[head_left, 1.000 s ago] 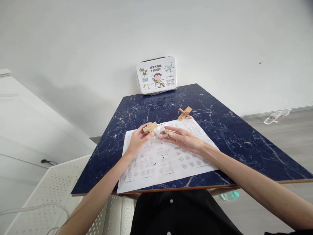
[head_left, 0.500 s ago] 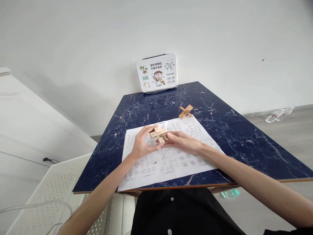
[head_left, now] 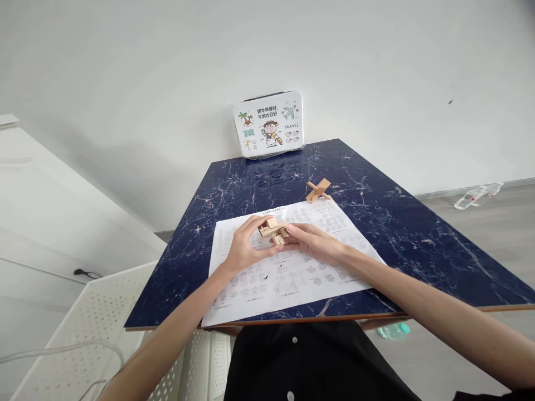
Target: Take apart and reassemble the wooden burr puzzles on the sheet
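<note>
Between both hands is a wooden burr puzzle (head_left: 272,229) of interlocking pale blocks, held over the printed sheet (head_left: 251,284). My left hand (head_left: 244,245) is closed around its left side, with fingers at the back and thumb at the near lower edge. My right hand (head_left: 311,240) pinches its right side, the thumb resting on a block end. Some blocks are covered by the fingers. Beyond the right hand, at the sheet's far edge, lies another wooden puzzle (head_left: 318,190), a flat piece crossed by a round-looking stick.
A white cartoon-printed case (head_left: 270,125) leans on the wall at the back of the dark blue marbled table (head_left: 368,223). To the left stands a white perforated cabinet (head_left: 112,289) with a cable. Plastic bottles (head_left: 476,196) lie on the floor at right.
The wooden puzzle has turned and tilted slightly between my hands, shifting a little to the right. Both hands keep their grip; the other wooden puzzle and the sheet stay put.
</note>
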Action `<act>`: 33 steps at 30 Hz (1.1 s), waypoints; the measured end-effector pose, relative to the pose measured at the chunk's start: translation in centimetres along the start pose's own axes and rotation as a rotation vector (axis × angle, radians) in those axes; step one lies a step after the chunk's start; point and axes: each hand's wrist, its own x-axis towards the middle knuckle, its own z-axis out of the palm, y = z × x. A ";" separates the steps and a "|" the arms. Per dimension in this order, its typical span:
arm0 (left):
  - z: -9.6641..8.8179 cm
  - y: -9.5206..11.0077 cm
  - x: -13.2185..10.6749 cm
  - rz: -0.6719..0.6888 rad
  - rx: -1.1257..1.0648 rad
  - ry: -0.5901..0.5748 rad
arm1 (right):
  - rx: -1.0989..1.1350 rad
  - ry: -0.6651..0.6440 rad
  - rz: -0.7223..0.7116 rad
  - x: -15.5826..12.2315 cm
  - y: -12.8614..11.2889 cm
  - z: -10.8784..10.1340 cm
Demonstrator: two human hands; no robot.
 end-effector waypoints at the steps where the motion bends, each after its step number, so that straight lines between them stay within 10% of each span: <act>1: 0.0 0.0 0.0 -0.027 -0.023 -0.003 | -0.006 -0.005 0.009 0.0 -0.1 0.0; 6: -0.3 -0.4 0.1 -0.182 -0.154 0.028 | -0.178 0.055 0.051 -0.1 -0.3 0.1; 14: -0.5 -0.4 0.2 -0.268 -0.232 0.066 | -1.168 0.359 -0.185 -0.1 1.7 -0.7; 33: -0.5 0.1 0.2 -0.245 -0.253 -0.170 | -0.778 0.346 -0.272 -0.5 -0.3 0.0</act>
